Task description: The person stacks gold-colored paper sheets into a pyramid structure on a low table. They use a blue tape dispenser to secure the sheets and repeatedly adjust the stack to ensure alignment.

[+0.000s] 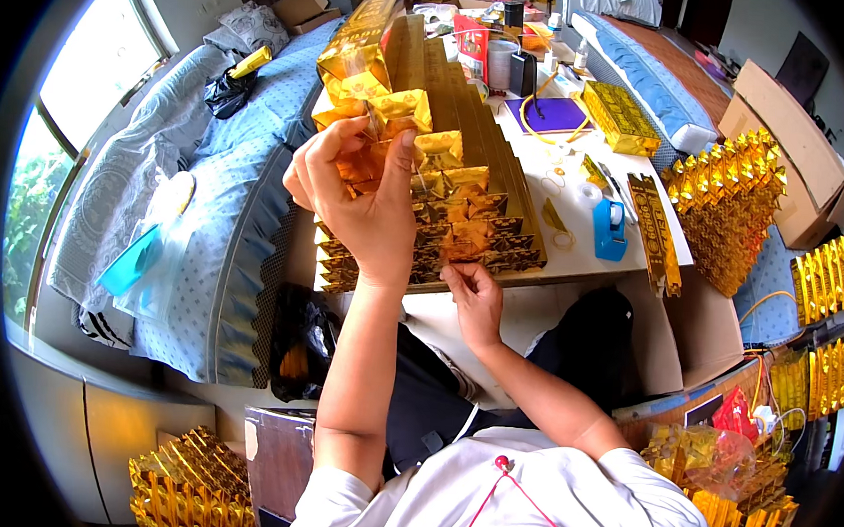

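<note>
My left hand (361, 197) is raised over a stepped stack of folded gold foil-paper pieces (475, 174). Its thumb and index finger are curled towards each other, with something thin and clear near the fingertips, too fine to make out. Lower and to the right, my right hand (478, 298) has thumb and index fingertips together at the stack's front edge; whether they pinch anything is hidden. Behind the left hand lies a long gold-wrapped block (357, 56). A blue tape dispenser (610, 231) stands right of the stack, beside a roll of clear tape (589, 195).
On the white table (533, 152) lie rubber bands (563, 239), a purple book (548, 115), a gold pack (620, 118) and a gold strip (654, 231) overhanging the edge. Gold foil bundles (728, 206) stand at right. A blue-covered bed (256, 171) borders the left. Cardboard (787, 152) leans right.
</note>
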Available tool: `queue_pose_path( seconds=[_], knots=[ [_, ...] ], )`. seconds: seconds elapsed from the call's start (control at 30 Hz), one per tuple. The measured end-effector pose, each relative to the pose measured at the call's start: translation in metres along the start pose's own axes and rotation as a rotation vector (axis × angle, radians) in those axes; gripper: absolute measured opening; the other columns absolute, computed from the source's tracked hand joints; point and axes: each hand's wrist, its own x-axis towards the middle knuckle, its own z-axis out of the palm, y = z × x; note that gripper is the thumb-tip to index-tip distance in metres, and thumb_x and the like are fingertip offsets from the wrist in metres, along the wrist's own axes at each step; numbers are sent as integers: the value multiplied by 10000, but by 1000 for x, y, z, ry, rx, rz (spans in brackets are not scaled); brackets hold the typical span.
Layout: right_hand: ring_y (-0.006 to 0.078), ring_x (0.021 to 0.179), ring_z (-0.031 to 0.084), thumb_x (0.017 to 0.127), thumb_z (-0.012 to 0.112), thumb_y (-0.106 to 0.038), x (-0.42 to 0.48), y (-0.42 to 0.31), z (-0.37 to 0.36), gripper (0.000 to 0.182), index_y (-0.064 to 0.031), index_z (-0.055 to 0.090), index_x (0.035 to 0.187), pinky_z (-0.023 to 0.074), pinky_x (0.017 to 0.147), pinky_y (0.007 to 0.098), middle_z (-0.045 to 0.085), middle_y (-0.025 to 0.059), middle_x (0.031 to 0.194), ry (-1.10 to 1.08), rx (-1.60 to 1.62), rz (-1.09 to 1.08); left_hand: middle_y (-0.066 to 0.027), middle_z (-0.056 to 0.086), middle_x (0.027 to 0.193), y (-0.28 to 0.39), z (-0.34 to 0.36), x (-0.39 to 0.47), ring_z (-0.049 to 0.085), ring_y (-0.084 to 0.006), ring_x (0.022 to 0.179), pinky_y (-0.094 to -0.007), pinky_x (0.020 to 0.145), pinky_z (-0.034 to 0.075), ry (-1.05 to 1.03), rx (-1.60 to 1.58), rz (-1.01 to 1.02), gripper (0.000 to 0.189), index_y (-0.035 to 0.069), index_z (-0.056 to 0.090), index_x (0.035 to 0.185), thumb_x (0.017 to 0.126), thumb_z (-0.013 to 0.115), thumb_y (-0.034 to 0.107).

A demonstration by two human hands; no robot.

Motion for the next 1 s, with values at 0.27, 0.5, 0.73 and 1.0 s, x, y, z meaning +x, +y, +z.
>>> queue_pose_path(
  seconds=[0.27, 0.5, 0.73, 1.0],
  knots=[
    [36, 702, 525, 945, 725, -208, 1, -1, -4, 224, 11, 679, 953, 433, 636, 205, 673, -9, 822, 0, -16, 62, -42, 573, 1016, -3, -2, 0, 436, -233, 1038, -339, 912, 359, -19, -27, 32, 233, 103, 688, 859, 725, 878, 120],
    [134, 740, 662, 915, 741, -309, 7, 2, -6, 310, -1, 708, 926, 497, 704, 281, 741, 64, 824, 33, -160, 67, -41, 585, 1081, -4, -9, -9, 456, -216, 1061, -317, 897, 402, -86, 54, 125, 221, 101, 723, 930, 763, 866, 121],
    [150, 680, 650, 911, 723, -352, 8, -22, -7, 345, -16, 703, 833, 478, 661, 296, 733, 43, 759, -1, -337, 220, -48, 562, 1255, -7, -19, -21, 436, -259, 1201, -356, 999, 337, -157, 203, 238, 275, 222, 783, 1082, 811, 804, 182],
    [78, 580, 543, 932, 697, -282, -8, 34, -45, 302, -37, 641, 764, 426, 556, 276, 678, 8, 681, -37, -251, 297, -159, 361, 1558, -53, -26, -81, 263, -403, 1427, -518, 1137, 221, -317, 455, 359, 467, 323, 613, 1371, 944, 577, 510]
  ],
)
